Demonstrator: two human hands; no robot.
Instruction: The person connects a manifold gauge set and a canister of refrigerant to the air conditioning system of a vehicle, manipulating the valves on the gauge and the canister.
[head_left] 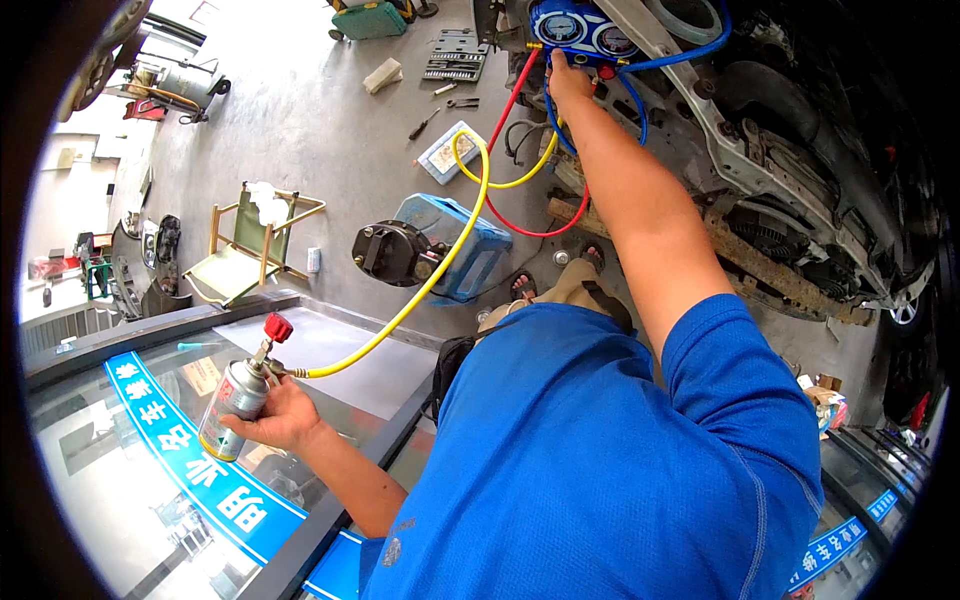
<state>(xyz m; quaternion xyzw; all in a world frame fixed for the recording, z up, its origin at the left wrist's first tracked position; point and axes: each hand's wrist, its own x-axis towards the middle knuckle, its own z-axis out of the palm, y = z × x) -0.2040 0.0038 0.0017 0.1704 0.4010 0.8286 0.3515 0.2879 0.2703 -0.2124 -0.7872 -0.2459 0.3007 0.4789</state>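
Note:
My left hand grips a silver refrigerant can over a glass counter. A tap valve with a red knob sits on the can, with a yellow hose attached to its side. At the top, my right hand holds a blue manifold gauge set at its lower edge, beside a car's exposed front end. Red, blue and yellow hoses loop around the gauge set and below it.
A blue plastic bin and black machine stand near my feet. A folding chair, socket set and pale blue case lie farther out. A wooden plank is under the car. The framed glass counter borders my left.

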